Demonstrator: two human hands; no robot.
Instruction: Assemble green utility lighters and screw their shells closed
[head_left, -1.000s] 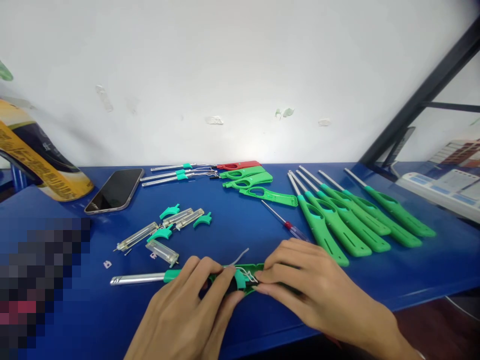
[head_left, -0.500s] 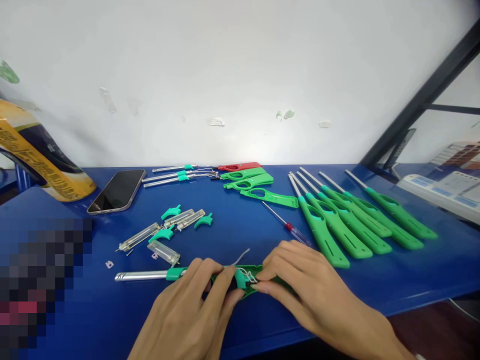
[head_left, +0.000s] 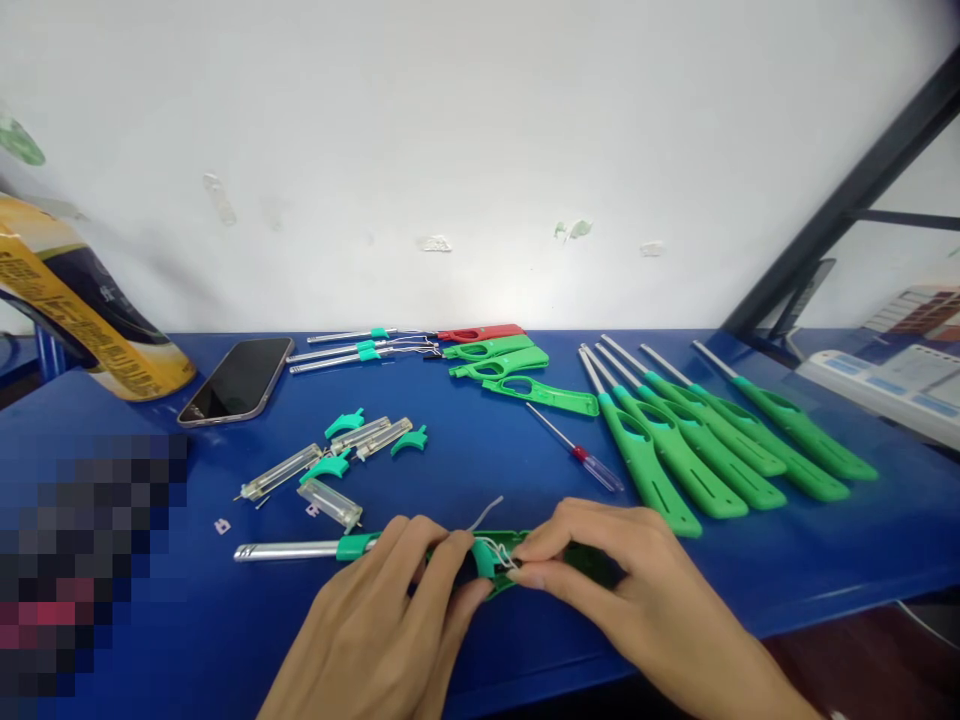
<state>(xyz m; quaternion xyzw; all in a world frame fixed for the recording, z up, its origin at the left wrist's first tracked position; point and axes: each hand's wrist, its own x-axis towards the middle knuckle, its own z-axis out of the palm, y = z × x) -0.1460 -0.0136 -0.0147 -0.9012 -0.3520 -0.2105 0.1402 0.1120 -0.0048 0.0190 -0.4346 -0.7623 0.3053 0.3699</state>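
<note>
An opened green lighter shell [head_left: 510,588] lies near the table's front, its silver tube [head_left: 289,551] with a teal collar pointing left. My left hand [head_left: 390,610] is closed over the lighter's middle, fingers wrapped round it beside a teal trigger [head_left: 484,560]. Thin white wires [head_left: 495,548] loop out between my hands. My right hand [head_left: 622,575] pinches a small black piece at the wire ends, over the shell; the fingertips partly hide that piece.
Several finished-looking green lighters [head_left: 697,450] lie at right, beside a screwdriver [head_left: 596,468]. Opened lighter parts [head_left: 499,365] lie at the back. Clear tanks [head_left: 281,472], teal triggers, a phone [head_left: 238,380] and a yellow bottle [head_left: 112,320] are at left.
My right hand's fingers have drawn into a narrower pinch at the wires, showing more of the shell beneath. My left hand stays on the lighter.
</note>
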